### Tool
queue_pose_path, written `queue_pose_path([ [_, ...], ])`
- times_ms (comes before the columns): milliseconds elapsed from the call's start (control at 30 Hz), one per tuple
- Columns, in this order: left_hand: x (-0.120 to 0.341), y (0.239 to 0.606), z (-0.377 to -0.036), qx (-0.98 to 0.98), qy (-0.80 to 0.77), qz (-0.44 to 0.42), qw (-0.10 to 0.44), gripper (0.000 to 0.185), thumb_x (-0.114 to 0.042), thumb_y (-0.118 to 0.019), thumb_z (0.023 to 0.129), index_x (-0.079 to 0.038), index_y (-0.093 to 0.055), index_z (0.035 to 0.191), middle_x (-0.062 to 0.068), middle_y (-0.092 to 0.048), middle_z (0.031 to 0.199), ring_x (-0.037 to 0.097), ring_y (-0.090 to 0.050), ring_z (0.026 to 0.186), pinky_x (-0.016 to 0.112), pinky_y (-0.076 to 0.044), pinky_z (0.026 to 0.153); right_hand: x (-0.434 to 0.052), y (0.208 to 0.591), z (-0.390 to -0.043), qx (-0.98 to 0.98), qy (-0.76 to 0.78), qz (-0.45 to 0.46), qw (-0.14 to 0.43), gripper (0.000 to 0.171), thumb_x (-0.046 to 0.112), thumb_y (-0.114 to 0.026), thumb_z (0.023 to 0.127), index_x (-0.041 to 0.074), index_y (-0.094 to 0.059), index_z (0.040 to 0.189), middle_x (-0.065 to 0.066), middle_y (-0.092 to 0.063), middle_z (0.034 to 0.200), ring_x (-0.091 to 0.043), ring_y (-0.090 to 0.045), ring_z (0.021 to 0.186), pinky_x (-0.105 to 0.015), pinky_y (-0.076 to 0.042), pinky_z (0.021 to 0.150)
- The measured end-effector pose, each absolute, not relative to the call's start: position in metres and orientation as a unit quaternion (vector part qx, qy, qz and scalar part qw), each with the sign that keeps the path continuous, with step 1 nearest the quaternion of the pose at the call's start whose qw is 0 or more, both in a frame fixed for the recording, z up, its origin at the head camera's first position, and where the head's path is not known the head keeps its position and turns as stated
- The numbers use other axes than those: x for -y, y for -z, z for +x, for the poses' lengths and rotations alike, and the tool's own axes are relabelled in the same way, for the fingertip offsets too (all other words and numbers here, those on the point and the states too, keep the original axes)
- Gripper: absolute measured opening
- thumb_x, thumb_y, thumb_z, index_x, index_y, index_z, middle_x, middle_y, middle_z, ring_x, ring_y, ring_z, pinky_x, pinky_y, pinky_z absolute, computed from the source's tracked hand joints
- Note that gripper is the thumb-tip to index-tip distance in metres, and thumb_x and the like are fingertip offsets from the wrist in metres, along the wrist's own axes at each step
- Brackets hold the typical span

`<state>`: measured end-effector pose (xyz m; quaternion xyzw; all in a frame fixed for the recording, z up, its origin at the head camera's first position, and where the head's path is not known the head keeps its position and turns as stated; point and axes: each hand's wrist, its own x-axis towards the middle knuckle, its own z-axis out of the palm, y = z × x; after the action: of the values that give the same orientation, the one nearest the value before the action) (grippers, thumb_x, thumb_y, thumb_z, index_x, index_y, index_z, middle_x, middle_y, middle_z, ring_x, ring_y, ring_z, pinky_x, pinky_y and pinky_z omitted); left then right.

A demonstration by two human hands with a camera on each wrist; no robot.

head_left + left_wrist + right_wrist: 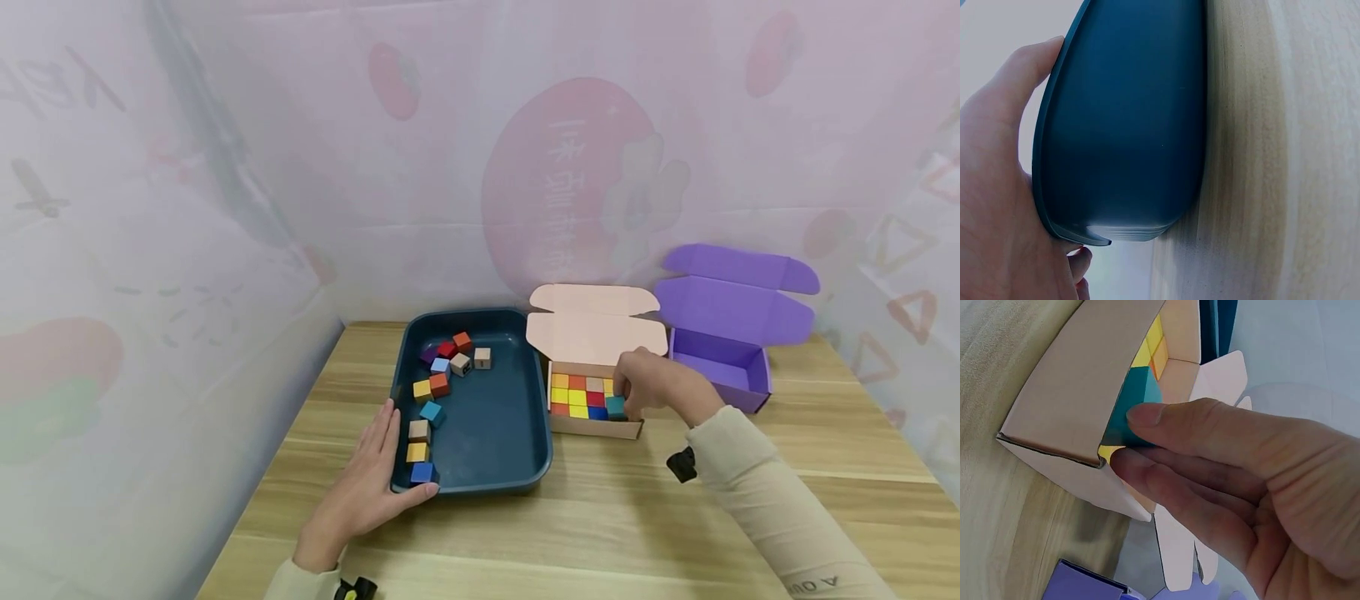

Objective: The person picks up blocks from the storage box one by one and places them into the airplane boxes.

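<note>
Teal cube [616, 406] in cardboard box [592, 427]

Pale wood-grain worktop [615, 517], matt. Smooth dark teal plastic tray [491, 433] with faint sheen. Matt pink cardboard box [596, 427], matt purple cardboard box [738, 333]. Painted, matt-looking cubes [442, 367].

You are pinching a teal cube [616, 406] at the near right corner of the pink box [596, 427], among its coloured cubes.
</note>
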<state>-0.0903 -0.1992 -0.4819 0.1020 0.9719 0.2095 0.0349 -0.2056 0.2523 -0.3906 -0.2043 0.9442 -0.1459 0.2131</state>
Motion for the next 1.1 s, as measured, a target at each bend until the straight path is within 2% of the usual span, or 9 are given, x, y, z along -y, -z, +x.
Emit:
queue_pose_path([
  [133,0.2,0.482,-0.09,-0.972,-0.211,0.1,0.039,0.128,-0.078,-0.069,0.083,-0.008,-0.007,0.171,0.011,0.003,0.18,0.04,-0.01,0.166,0.066,-0.015,0.131,-0.249,0.394,-0.206,-0.946,0.138,-0.192,0.221,0.018,-0.004,-0.083,0.078,0.011,-0.073,0.081,0.001,-0.064,0.08,-0.016,-0.054,0.072,-0.027,-0.048,0.061],
  [333,0.201,0.481,-0.09,-0.971,-0.212,0.104,0.029,0.128,-0.076,-0.07,0.084,-0.006,-0.007,0.17,0.013,0.001,0.18,0.042,-0.011,0.165,0.068,-0.016,0.131,-0.243,0.399,-0.208,-0.946,0.125,-0.199,0.224,0.044,-0.013,-0.072,0.076,0.017,-0.044,0.061,0.004,-0.025,0.063,-0.012,-0.024,0.058,-0.026,-0.022,0.053],
  [400,0.201,0.481,-0.09,-0.972,-0.209,0.104,0.029,0.128,-0.077,-0.07,0.084,-0.007,-0.007,0.17,0.012,0.001,0.18,0.041,-0.011,0.165,0.067,-0.016,0.131,-0.241,0.401,-0.209,-0.945,0.121,-0.205,0.227,0.048,-0.016,-0.069,0.076,0.018,-0.04,0.059,0.005,-0.021,0.062,-0.012,-0.019,0.058,-0.025,-0.019,0.052],
  [600,0.2,0.482,-0.09,-0.972,-0.208,0.104,0.037,0.128,-0.077,-0.07,0.084,-0.006,-0.008,0.17,0.012,0.002,0.18,0.041,-0.01,0.165,0.066,-0.016,0.131,-0.237,0.408,-0.208,-0.948,0.1,-0.212,0.215,0.045,-0.018,-0.071,0.077,0.016,-0.047,0.057,0.006,-0.027,0.057,-0.011,-0.024,0.056,-0.023,-0.022,0.05],
  [900,0.201,0.482,-0.091,-0.971,-0.21,0.105,0.034,0.128,-0.077,-0.069,0.084,-0.009,-0.005,0.171,0.011,0.003,0.18,0.039,-0.01,0.166,0.066,-0.015,0.132,-0.232,0.421,-0.207,-0.958,0.034,-0.252,0.132,0.043,-0.013,-0.081,0.076,0.013,-0.053,0.057,0.007,-0.042,0.053,-0.009,-0.039,0.053,-0.021,-0.033,0.05],
  [1100,0.2,0.481,-0.09,-0.972,-0.209,0.107,0.032,0.127,-0.077,-0.069,0.084,-0.006,-0.008,0.17,0.013,0.001,0.18,0.041,-0.011,0.165,0.067,-0.017,0.131,-0.23,0.418,-0.204,-0.958,0.032,-0.251,0.134,0.051,-0.012,-0.082,0.078,0.015,-0.045,0.055,0.009,-0.029,0.05,-0.007,-0.029,0.052,-0.021,-0.026,0.049],
])
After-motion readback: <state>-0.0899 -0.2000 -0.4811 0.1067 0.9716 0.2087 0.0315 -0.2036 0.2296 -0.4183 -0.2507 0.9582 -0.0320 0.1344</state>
